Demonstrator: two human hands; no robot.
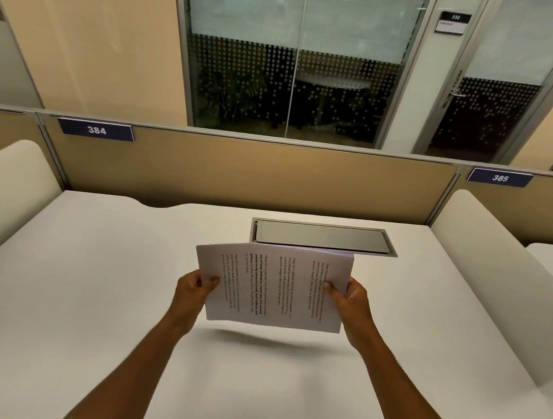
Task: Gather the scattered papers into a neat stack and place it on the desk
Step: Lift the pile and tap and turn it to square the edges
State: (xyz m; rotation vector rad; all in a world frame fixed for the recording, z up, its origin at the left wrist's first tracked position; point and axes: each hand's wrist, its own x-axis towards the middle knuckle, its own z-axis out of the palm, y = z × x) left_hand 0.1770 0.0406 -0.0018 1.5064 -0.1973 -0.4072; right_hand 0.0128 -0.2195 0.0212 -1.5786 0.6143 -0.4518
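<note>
Grey cable hatch (322,237); partition signs 384 (96,129); 385 (500,178)

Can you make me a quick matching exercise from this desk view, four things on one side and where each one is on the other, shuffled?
Things:
1. paper stack
2. metal cable hatch
3. sign 384
4. sign 385

Places:
A. on the partition, far right
B. held above the desk in the grip of the left hand and right hand
C. on the partition, far left
D. set flush into the desk, behind the papers

Pairs: 1-B, 2-D, 3-C, 4-A
</note>
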